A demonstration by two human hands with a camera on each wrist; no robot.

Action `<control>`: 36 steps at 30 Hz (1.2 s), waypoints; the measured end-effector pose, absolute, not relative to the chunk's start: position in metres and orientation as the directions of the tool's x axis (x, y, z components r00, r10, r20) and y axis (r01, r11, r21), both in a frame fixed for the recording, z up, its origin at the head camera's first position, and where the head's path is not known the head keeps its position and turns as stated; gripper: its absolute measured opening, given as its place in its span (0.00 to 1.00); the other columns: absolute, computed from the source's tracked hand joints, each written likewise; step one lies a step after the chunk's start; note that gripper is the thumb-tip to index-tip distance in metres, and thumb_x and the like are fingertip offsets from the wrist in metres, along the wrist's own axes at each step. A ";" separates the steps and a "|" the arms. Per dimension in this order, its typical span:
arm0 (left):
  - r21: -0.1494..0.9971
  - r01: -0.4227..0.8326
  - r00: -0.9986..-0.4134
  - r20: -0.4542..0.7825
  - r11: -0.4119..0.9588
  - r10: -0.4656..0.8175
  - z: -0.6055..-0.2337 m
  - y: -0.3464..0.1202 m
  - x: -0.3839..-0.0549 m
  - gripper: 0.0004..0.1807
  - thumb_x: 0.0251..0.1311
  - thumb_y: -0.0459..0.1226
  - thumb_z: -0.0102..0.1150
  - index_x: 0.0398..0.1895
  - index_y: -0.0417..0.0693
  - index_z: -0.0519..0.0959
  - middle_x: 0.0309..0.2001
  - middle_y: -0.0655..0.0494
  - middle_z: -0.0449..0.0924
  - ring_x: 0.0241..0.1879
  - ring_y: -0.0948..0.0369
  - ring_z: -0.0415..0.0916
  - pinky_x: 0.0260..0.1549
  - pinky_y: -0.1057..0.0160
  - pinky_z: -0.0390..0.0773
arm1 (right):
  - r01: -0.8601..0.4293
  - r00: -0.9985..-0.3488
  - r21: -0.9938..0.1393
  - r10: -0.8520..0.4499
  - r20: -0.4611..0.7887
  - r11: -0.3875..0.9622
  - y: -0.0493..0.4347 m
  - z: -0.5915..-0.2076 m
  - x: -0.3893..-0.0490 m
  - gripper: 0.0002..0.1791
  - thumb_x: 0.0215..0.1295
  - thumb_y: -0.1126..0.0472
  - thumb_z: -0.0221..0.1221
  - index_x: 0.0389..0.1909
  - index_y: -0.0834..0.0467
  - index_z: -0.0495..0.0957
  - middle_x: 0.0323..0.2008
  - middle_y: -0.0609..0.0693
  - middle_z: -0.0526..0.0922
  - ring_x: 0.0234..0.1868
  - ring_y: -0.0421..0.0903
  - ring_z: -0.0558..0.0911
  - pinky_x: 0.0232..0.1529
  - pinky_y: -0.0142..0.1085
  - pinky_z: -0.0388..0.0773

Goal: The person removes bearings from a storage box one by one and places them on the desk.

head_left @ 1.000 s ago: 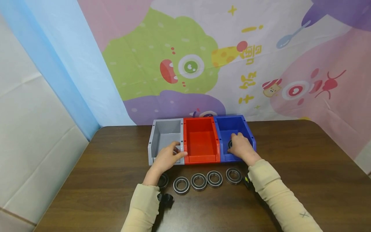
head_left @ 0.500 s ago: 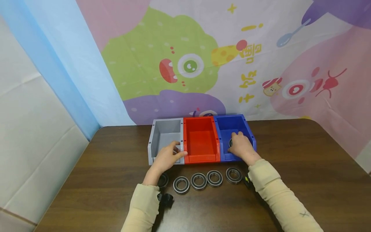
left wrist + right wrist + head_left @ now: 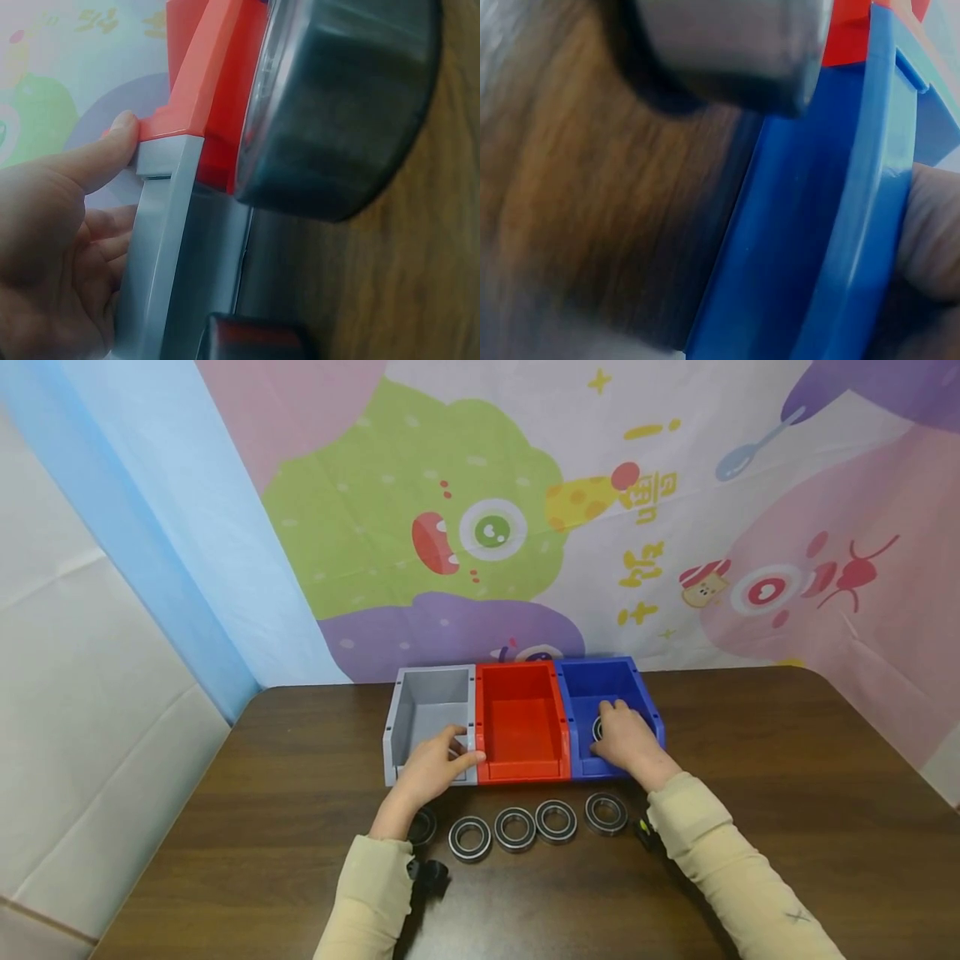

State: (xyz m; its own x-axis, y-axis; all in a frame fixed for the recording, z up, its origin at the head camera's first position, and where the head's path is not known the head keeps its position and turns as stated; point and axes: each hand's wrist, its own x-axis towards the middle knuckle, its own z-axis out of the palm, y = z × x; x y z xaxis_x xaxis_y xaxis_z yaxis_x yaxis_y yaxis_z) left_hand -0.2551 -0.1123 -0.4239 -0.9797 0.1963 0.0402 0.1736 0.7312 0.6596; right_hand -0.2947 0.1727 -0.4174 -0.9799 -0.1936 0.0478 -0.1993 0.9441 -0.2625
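Observation:
A row of three joined bins, grey (image 3: 438, 685), red (image 3: 522, 768) and blue (image 3: 600, 672), stands at the back of the table. My right hand (image 3: 628, 739) reaches down into the blue bin and pinches a ball bearing (image 3: 597, 729) there, mostly covered by the fingers. At the front of the grey bin is my left hand (image 3: 431, 768). In the left wrist view its thumb (image 3: 112, 154) rests at the corner where grey meets red, and its fingers (image 3: 112, 240) lie loosely bent behind the grey front wall.
Several ball bearings lie in a row on the wooden table (image 3: 540, 910) in front of the bins, one (image 3: 470, 839) near the left sleeve, another (image 3: 605, 814) near the right wrist. A printed cloth (image 3: 420, 485) hangs behind the table. Bearings loom close in both wrist views.
The right forearm has shifted very slightly to the right, its hand still in the blue bin with the bearing. The left hand stays in place.

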 end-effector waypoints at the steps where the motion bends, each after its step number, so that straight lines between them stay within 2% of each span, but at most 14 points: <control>1: 0.659 0.174 -0.980 0.041 0.731 0.196 -0.424 -0.112 -0.255 0.29 0.55 0.50 0.59 0.56 0.45 0.69 0.41 0.50 0.79 0.37 0.56 0.76 0.35 0.59 0.76 | -0.204 -0.979 -0.261 -0.197 0.054 0.944 0.173 -0.417 -0.295 0.33 0.46 0.59 0.66 0.50 0.74 0.66 0.47 0.72 0.70 0.44 0.67 0.74 0.48 0.54 0.70; 8: 0.665 0.170 -0.980 0.038 0.727 0.195 -0.423 -0.114 -0.254 0.29 0.55 0.50 0.59 0.56 0.44 0.69 0.41 0.50 0.79 0.38 0.56 0.76 0.35 0.59 0.76 | -0.253 -0.962 -0.284 -0.210 0.173 0.925 0.174 -0.416 -0.291 0.30 0.49 0.59 0.62 0.51 0.71 0.67 0.48 0.68 0.70 0.47 0.64 0.72 0.49 0.54 0.70; 15: 0.665 0.178 -0.979 0.045 0.725 0.200 -0.423 -0.115 -0.254 0.29 0.55 0.50 0.58 0.56 0.44 0.69 0.41 0.50 0.80 0.37 0.56 0.76 0.35 0.59 0.76 | -0.284 -0.934 -0.362 -0.171 0.312 0.888 0.174 -0.406 -0.282 0.28 0.52 0.55 0.57 0.50 0.69 0.67 0.46 0.65 0.71 0.41 0.61 0.75 0.45 0.53 0.72; 19: 0.659 0.189 -0.977 0.050 0.728 0.207 -0.423 -0.115 -0.255 0.29 0.55 0.50 0.58 0.56 0.44 0.69 0.40 0.50 0.80 0.37 0.57 0.77 0.34 0.59 0.76 | -0.275 -0.941 -0.376 -0.168 0.292 0.885 0.175 -0.403 -0.274 0.28 0.57 0.52 0.52 0.53 0.68 0.66 0.48 0.66 0.72 0.45 0.61 0.75 0.48 0.54 0.71; 22: 0.659 0.190 -0.977 0.052 0.728 0.208 -0.423 -0.114 -0.255 0.29 0.55 0.50 0.58 0.55 0.44 0.69 0.40 0.50 0.80 0.37 0.57 0.77 0.34 0.60 0.76 | -0.275 -0.948 -0.402 -0.177 0.264 0.873 0.177 -0.401 -0.265 0.31 0.61 0.50 0.50 0.57 0.69 0.62 0.53 0.67 0.70 0.52 0.62 0.72 0.52 0.56 0.67; 25: 0.663 0.191 -0.976 0.052 0.723 0.210 -0.423 -0.114 -0.255 0.28 0.55 0.50 0.58 0.55 0.43 0.69 0.40 0.50 0.80 0.36 0.57 0.77 0.34 0.59 0.76 | -0.286 -0.949 -0.418 -0.194 0.247 0.862 0.179 -0.400 -0.256 0.32 0.64 0.49 0.49 0.60 0.69 0.57 0.56 0.68 0.68 0.54 0.63 0.71 0.53 0.56 0.66; 30: 0.668 0.188 -0.977 0.052 0.720 0.207 -0.423 -0.114 -0.255 0.28 0.55 0.49 0.58 0.55 0.43 0.69 0.40 0.50 0.80 0.36 0.56 0.76 0.34 0.59 0.76 | -0.317 -0.939 -0.363 -0.237 0.248 0.876 0.184 -0.400 -0.244 0.31 0.65 0.47 0.48 0.58 0.68 0.60 0.54 0.65 0.72 0.48 0.61 0.76 0.46 0.55 0.72; 36: 0.658 0.192 -0.976 0.053 0.728 0.210 -0.423 -0.114 -0.255 0.29 0.55 0.50 0.58 0.56 0.44 0.69 0.40 0.50 0.80 0.36 0.56 0.77 0.34 0.59 0.76 | -0.282 -0.953 -0.416 -0.204 0.223 0.865 0.192 -0.405 -0.232 0.28 0.60 0.48 0.54 0.52 0.65 0.64 0.41 0.61 0.78 0.39 0.54 0.79 0.40 0.50 0.76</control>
